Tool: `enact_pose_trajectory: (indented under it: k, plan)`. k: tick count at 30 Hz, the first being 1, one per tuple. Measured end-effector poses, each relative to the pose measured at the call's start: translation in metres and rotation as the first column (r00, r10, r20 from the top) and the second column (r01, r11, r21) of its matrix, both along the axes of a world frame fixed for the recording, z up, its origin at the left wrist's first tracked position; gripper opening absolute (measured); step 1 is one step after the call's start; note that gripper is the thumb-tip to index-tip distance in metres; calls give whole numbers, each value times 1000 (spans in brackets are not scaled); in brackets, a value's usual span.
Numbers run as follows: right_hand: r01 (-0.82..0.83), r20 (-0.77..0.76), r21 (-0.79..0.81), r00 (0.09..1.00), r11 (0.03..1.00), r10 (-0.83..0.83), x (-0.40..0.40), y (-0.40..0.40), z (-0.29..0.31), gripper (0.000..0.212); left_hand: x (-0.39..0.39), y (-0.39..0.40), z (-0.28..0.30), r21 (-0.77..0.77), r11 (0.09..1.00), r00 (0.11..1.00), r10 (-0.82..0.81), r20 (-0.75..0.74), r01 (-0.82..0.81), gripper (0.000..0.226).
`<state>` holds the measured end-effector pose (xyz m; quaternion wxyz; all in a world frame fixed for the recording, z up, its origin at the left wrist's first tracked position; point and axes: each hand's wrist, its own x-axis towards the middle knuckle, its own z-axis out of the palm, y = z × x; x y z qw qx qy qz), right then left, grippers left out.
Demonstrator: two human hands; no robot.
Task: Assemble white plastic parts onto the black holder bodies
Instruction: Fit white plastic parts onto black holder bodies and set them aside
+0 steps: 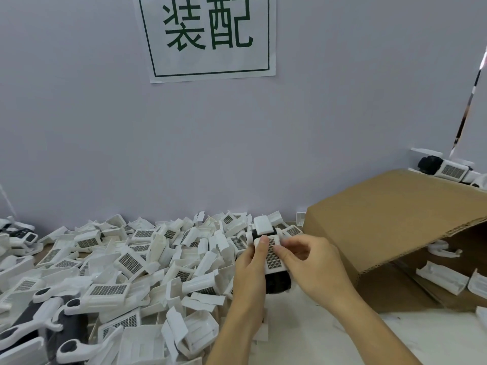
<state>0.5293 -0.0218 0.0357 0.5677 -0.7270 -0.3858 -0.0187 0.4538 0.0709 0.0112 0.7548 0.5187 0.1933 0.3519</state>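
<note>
Both hands gripped one assembly: the left hand point(251, 262) held the black plastic holder body point(278, 283), while the right hand point(307, 262) pinched the white gridded plastic part point(272, 255) between the fingers. Pressing evenly along both edges would probably seat it squarely, just beside the loose white pile point(126, 262).

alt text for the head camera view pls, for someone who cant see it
Two hands, left hand and right hand, hold a black holder body with a white grid-faced part against it, above a pile of white parts. A cardboard box lies at right.

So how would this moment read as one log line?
step: fitting white part on black holder | left hand: holding | right hand: pressing
</note>
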Motion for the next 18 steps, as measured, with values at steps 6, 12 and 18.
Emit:
enact_pose_trajectory:
  k: [6,12,18]
  plan:
    - [27,-147,-168,988,985,-52,-3,-2,0,47,0,2,-3,3,999,998,49,-41,-49,41]
    - [1,-139,-264,990,964,-39,-12,-4,9,52,1,1,-2,4,1000,1000,20,-12,-20,44]
    - [-161,-519,-65,848,985,104,-24,4,11,46,1,-4,-3,56,997,999,-46,19,45,33]
